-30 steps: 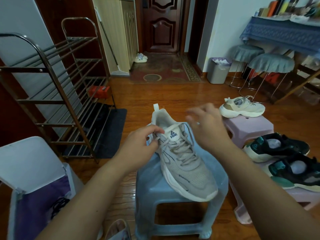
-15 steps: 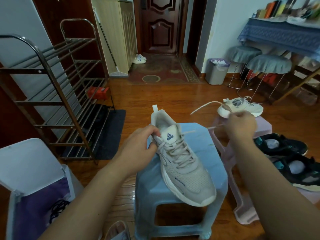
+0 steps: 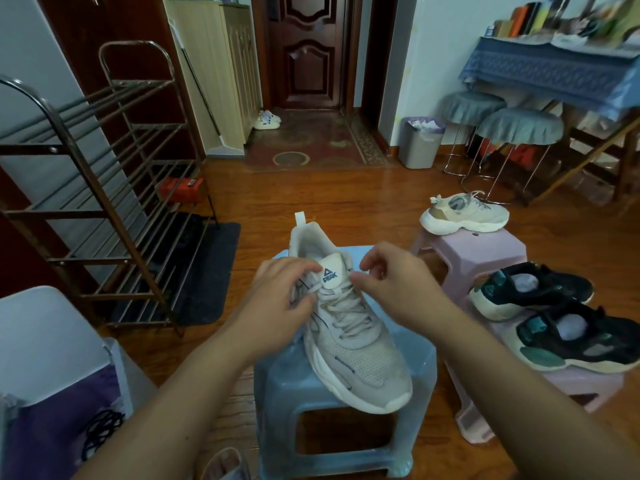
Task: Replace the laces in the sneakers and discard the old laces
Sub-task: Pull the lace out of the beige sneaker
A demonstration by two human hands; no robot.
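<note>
Two bare forearms and hands, no sleeves.

Both arms show bare from the bottom edge of the view up to the fingers, with no cuff, sleeve, glove, watch, band or ring seen on either. The left hand (image 3: 280, 299) and the right hand (image 3: 398, 289) have short, unpainted nails where nails can be made out. The left forearm carries a few small dark moles along its length. The upper arms and the rest of the body lie outside the view.

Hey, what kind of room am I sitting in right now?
Most likely a home entryway or hallway: a metal shoe rack stands against the wall, a wooden door has a mat and slippers before it, and sneakers sit on plastic stools.
</note>
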